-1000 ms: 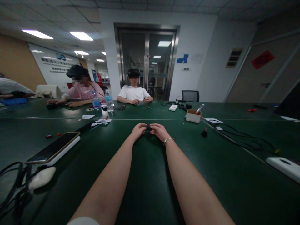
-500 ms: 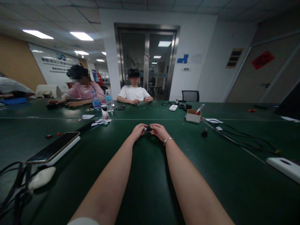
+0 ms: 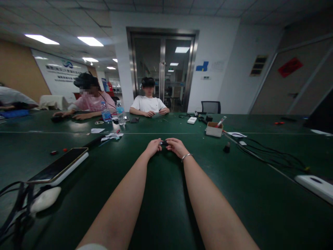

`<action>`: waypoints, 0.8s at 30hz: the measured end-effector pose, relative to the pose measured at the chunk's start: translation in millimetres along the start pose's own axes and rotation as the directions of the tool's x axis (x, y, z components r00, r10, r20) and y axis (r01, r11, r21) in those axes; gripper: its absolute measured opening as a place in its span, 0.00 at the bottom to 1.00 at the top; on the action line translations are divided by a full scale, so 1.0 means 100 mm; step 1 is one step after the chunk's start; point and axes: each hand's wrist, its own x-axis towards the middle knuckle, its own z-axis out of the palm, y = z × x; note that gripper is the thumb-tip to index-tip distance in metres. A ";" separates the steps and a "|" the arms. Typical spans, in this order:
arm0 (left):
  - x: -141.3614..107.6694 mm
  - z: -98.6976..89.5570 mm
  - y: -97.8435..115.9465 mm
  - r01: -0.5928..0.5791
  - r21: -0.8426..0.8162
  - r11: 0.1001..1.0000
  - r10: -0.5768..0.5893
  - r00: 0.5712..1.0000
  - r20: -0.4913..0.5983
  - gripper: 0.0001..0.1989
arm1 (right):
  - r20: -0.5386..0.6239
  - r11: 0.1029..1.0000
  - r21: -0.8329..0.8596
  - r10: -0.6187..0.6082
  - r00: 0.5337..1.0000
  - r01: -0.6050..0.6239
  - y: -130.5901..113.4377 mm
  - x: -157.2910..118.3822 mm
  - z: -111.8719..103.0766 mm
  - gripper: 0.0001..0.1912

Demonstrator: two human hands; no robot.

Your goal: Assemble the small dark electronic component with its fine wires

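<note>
Both my arms stretch forward over the dark green table (image 3: 166,194). A small dark object (image 3: 163,142) with a lighter left end sits between my hands, too small to identify. My left hand (image 3: 154,147) pinches its left end, and my right hand (image 3: 177,146), with a silver bangle at the wrist, grips its right end. Off to the right stands a small black item (image 3: 227,147). A dark-screened phone (image 3: 61,165) rests on a white block at the left.
Cables and a white rounded object (image 3: 46,200) lie at the near left. Two bottles (image 3: 120,113), papers (image 3: 112,136) and a small box (image 3: 214,130) stand farther back. Cables and a white device (image 3: 314,185) are at the right. People sit across the table.
The view has shifted very slightly. My hands keep nearly the same place and hold, with the left fingers a little changed around the small object.
</note>
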 end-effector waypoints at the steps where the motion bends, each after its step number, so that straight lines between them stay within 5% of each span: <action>1: 0.01 0.00 -0.01 0.003 -0.003 1.000 -0.003 1.000 -0.007 0.16 | -0.002 1.000 0.000 0.001 1.000 -0.001 0.00 0.00 0.00 0.04; 24: -0.04 -0.02 0.03 0.037 0.043 0.998 -0.035 0.998 -0.054 0.13 | 0.007 1.000 -0.003 -0.012 1.000 0.012 0.04 0.05 -0.02 0.05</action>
